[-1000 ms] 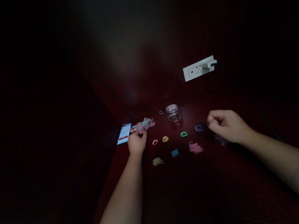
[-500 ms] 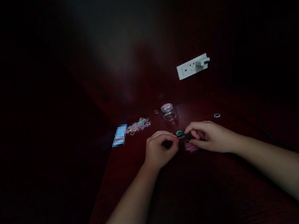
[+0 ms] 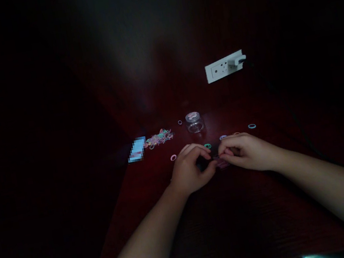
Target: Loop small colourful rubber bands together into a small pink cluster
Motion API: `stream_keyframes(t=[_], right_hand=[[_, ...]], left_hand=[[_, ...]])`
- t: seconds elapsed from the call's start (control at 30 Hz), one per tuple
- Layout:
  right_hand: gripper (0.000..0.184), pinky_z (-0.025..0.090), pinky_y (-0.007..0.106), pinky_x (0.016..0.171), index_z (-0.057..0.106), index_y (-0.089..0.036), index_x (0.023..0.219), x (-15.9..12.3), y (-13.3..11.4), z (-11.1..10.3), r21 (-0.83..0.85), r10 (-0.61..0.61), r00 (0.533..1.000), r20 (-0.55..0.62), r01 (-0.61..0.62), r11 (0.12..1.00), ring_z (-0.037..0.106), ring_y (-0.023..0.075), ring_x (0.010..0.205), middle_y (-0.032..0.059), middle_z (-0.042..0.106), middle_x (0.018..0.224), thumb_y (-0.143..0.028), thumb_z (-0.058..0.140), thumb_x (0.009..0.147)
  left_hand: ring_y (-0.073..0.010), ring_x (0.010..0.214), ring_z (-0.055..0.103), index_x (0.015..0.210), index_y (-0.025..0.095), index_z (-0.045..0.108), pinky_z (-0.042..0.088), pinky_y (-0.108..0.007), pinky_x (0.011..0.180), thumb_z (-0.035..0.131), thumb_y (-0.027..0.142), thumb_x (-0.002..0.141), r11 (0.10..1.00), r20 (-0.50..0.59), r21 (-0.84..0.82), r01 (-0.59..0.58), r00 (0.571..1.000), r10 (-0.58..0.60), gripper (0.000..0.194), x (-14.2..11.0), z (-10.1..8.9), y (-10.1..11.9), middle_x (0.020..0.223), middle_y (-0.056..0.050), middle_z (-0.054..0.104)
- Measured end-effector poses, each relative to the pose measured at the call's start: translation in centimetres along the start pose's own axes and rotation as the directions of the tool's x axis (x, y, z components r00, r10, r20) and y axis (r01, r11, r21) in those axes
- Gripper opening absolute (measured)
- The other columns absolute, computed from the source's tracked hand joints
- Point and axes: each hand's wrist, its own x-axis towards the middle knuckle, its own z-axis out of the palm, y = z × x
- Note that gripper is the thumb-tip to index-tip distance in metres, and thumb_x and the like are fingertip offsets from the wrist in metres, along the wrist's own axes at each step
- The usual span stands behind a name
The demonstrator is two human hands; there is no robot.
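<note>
My left hand (image 3: 193,168) is over the table with its thumb and forefinger curved and slightly apart. Nothing is plainly visible between them. Close beside it, my right hand (image 3: 244,152) has its thumb and fingertips pinched together; whatever they hold is too small and dark to make out. Both sets of fingertips meet over a pile of pink elastic bands (image 3: 222,163), partly hidden. Just beyond lie green elastic bands (image 3: 207,146) and purple elastic bands (image 3: 222,137), the latter partly behind my right hand. A pink elastic band (image 3: 173,158) rests left of my left hand.
A mixed heap of coloured elastic bands (image 3: 160,138) lies beside a phone (image 3: 137,149) at the left. Behind stands a clear lidded jar (image 3: 194,123). A blue elastic band (image 3: 252,126) lies at the right. On the wall is a socket (image 3: 225,66) with a plugged-in charger and cable.
My left hand has left the mixed heap and moved right. My right hand has come in from the right, so the two now nearly touch over the pink pile. The view has shifted slightly.
</note>
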Motion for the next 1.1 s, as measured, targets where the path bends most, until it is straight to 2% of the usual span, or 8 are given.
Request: stream_keyframes(t=[0.17,0.33,0.63,0.9,1.1], right_hand=[[0.01,0.036,0.024,0.06,0.064,-0.02,0.078,0.0,0.0,-0.1,0.012,-0.018,1.0,0.022,0.018,1.0,0.049,0.0113,0.059,-0.0038,0.052,0.063,-0.022,0.062,0.087],[0.011,0.037,0.024,0.058,0.065,-0.02,0.079,0.0,0.0,-0.3,-0.008,-0.025,0.999,0.033,0.025,1.0,0.049,0.0112,0.058,-0.0034,0.052,0.062,-0.023,0.061,0.088],[0.013,0.037,0.024,0.055,0.068,-0.02,0.08,0.0,0.2,-0.7,0.031,-0.015,0.999,0.031,0.014,0.999,0.049,0.0112,0.056,-0.0022,0.052,0.064,-0.025,0.06,0.089],[0.012,0.04,0.027,0.065,0.072,-0.022,0.08,0.2,1.4,-0.5,-0.213,0.035,0.985,0.17,0.002,0.977,0.058,0.0149,0.069,0.0014,0.064,0.076,-0.02,0.062,0.086],[0.014,0.043,0.029,0.07,0.073,-0.023,0.081,0.3,1.6,-0.4,-0.261,0.077,0.973,0.22,-0.017,0.965,0.061,0.017,0.073,0.0022,0.067,0.079,-0.02,0.061,0.087]], left_hand=[[-0.0185,0.096,0.066,0.095,0.022,0.066,0.052,-0.035,0.087,0.068,0.022,0.083,0.999,0.044,0.043,-0.015,0.999,0.013,0.013,0.0,0.1,0.0,0.101,-0.004,0.072],[-0.0168,0.09,0.068,0.089,0.021,0.069,0.053,-0.033,0.084,0.065,0.018,0.084,0.999,0.047,0.034,-0.04,0.998,0.038,0.007,0.1,0.2,-0.2,0.095,-0.003,0.074],[-0.017,0.087,0.068,0.086,0.022,0.07,0.054,-0.033,0.083,0.065,0.018,0.084,0.998,0.063,0.058,-0.031,0.998,0.027,0.007,0.0,0.2,-0.6,0.093,-0.002,0.075],[-0.0181,0.09,0.067,0.088,0.022,0.074,0.052,-0.034,0.086,0.063,0.022,0.087,0.966,0.256,0.257,0.001,0.964,-0.069,0.011,0.5,1.0,-1.1,0.099,-0.001,0.075],[-0.0189,0.091,0.065,0.088,0.021,0.075,0.051,-0.034,0.088,0.061,0.023,0.088,0.952,0.325,0.307,-0.002,0.94,-0.103,0.014,0.9,1.0,-0.7,0.099,-0.001,0.076]])
